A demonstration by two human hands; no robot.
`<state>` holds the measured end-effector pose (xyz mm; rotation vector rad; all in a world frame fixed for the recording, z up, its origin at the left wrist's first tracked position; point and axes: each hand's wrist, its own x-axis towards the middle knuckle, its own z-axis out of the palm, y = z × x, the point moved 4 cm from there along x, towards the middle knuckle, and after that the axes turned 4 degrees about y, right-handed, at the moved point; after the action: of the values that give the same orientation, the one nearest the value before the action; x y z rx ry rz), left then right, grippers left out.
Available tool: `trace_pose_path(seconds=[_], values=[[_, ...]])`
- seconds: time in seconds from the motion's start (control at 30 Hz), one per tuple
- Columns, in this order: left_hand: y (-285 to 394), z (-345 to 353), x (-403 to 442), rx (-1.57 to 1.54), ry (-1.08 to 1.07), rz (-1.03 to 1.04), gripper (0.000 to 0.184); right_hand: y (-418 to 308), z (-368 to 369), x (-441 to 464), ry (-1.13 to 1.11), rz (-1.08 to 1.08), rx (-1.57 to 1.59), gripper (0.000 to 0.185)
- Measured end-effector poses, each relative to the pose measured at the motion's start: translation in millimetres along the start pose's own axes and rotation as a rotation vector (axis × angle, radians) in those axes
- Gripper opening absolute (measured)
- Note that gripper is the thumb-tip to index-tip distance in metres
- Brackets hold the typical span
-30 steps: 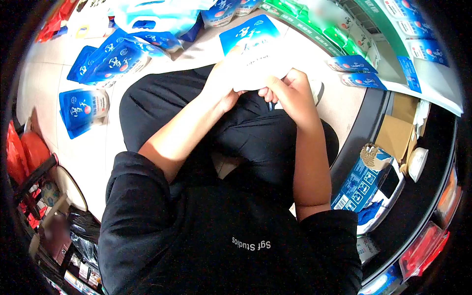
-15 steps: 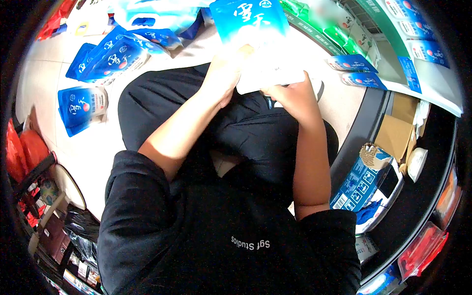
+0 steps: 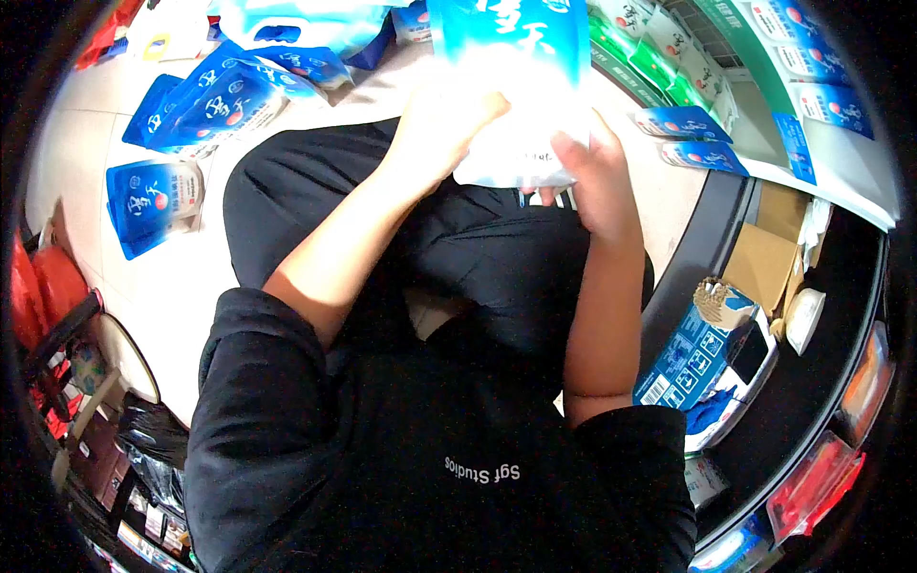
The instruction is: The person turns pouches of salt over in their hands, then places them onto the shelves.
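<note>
A blue-and-white pouch (image 3: 521,67) with large white characters is held above my lap, its top partly out of view. My left hand (image 3: 449,129) grips its left side, with the thumb lying over the front; bright glare washes out the other fingers. My right hand (image 3: 600,177) clasps the lower right corner, thumb on the front and fingertips showing below the bottom edge. Under the pouch are my crossed legs (image 3: 315,205) in black trousers.
Similar pouches (image 3: 215,105) lie in a pile on the floor at left, with more pouches (image 3: 153,201) nearer me. Others (image 3: 702,155) lie by the shelf at right. An opened blue box (image 3: 697,353) sits on the dark lower shelf. A black bag (image 3: 153,449) is at lower left.
The pouch has shifted slightly right and down. My right hand has turned, and its thumb has moved from the bottom edge onto the front face. My left hand keeps its hold.
</note>
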<state>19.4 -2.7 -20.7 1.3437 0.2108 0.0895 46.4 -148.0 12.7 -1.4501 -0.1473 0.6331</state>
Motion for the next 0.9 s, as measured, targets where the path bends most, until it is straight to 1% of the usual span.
trace_pose_path(seconds=[0.1, 0.23, 0.3, 0.33, 0.4, 0.53, 0.6, 0.73, 0.83, 0.9], values=[[1.3, 3.0, -2.2, -0.020, 0.007, -0.024, 0.032, -1.9, 2.6, -1.2, -0.032, -0.062, -0.076, 0.033], [5.9, 4.9, -3.9, -0.091, 0.004, -0.002, 0.030, 1.0, -0.2, -1.1, -0.023, -0.056, -0.062, 0.033], [8.0, 1.6, -2.9, -0.091, 0.090, 0.050, 0.022, 3.5, -1.8, -0.9, -0.012, -0.061, -0.104, 0.033], [9.8, 2.5, -3.1, -0.091, 0.090, 0.052, 0.022, 3.2, -1.5, -1.2, -0.013, -0.063, -0.105, 0.033], [11.8, 2.4, -3.6, -0.236, 0.141, -0.008, 0.024, 3.0, 0.9, -2.2, -0.037, -0.065, -0.128, 0.034], [9.7, 1.1, -3.3, -0.245, 0.147, 0.007, 0.027, 3.1, 1.5, -1.9, -0.031, -0.069, -0.130, 0.036], [8.8, 0.3, -2.9, -0.217, 0.155, 0.002, 0.038, 2.7, 1.6, -1.8, -0.025, -0.062, -0.122, 0.037], [9.3, -0.1, -4.4, -0.231, 0.163, -0.017, 0.040, 3.3, 1.3, -1.9, -0.024, -0.053, -0.147, 0.038], [10.1, -0.8, -4.6, -0.179, 0.184, -0.016, 0.041, 3.2, 2.6, -1.6, -0.032, -0.050, -0.140, 0.039], [10.4, -0.8, -4.1, -0.219, 0.232, 0.030, 0.038, 4.6, 2.7, -1.3, -0.043, -0.076, -0.128, 0.039]])
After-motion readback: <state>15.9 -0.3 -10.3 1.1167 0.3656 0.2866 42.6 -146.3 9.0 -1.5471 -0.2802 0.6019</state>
